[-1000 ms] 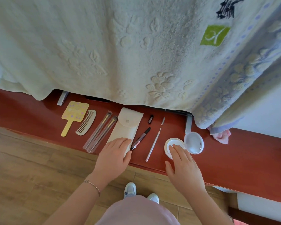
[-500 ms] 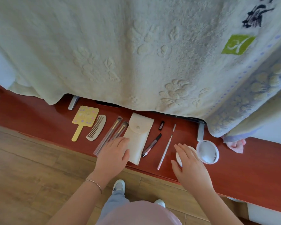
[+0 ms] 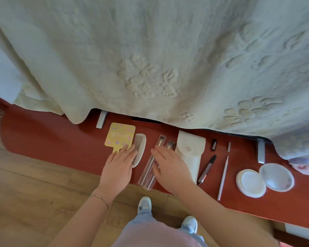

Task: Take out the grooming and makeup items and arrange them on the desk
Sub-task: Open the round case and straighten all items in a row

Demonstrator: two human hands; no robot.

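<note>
A pale embossed blanket (image 3: pixel 150 59) hangs across the upper view, its hem draped over the back of the red desk (image 3: pixel 48 139). Along the desk's front strip the items lie in a row. Left to right: a yellow hand mirror (image 3: pixel 120 135), a white comb (image 3: pixel 140 148) touching its right edge, two clear brush tubes (image 3: pixel 151 168), a white pouch (image 3: pixel 191 154), a dark pencil (image 3: pixel 207 169), a thin white stick (image 3: pixel 223 177), and an open round compact (image 3: pixel 251 182) with its lid (image 3: pixel 276 177) just beside it. Two small caps (image 3: pixel 214 144) sit behind the pencil and stick.

The left hand (image 3: pixel 118 170) lies flat and open, gripping nothing, its fingertips over the mirror's handle and the comb's lower end. The right hand (image 3: pixel 169 170) is likewise open and empty, palm down across the brush tubes, its edge against the pouch.

The tubes run lengthwise from the desk's front edge away toward the blanket, tilted slightly right, with their near ends overhanging the edge. They lie directly beneath the right hand, so that hand is the nearer one to nudge them; squaring them would likely mean pushing along that long axis, away from the person. Everything seems out already, with only straightening left.
</note>
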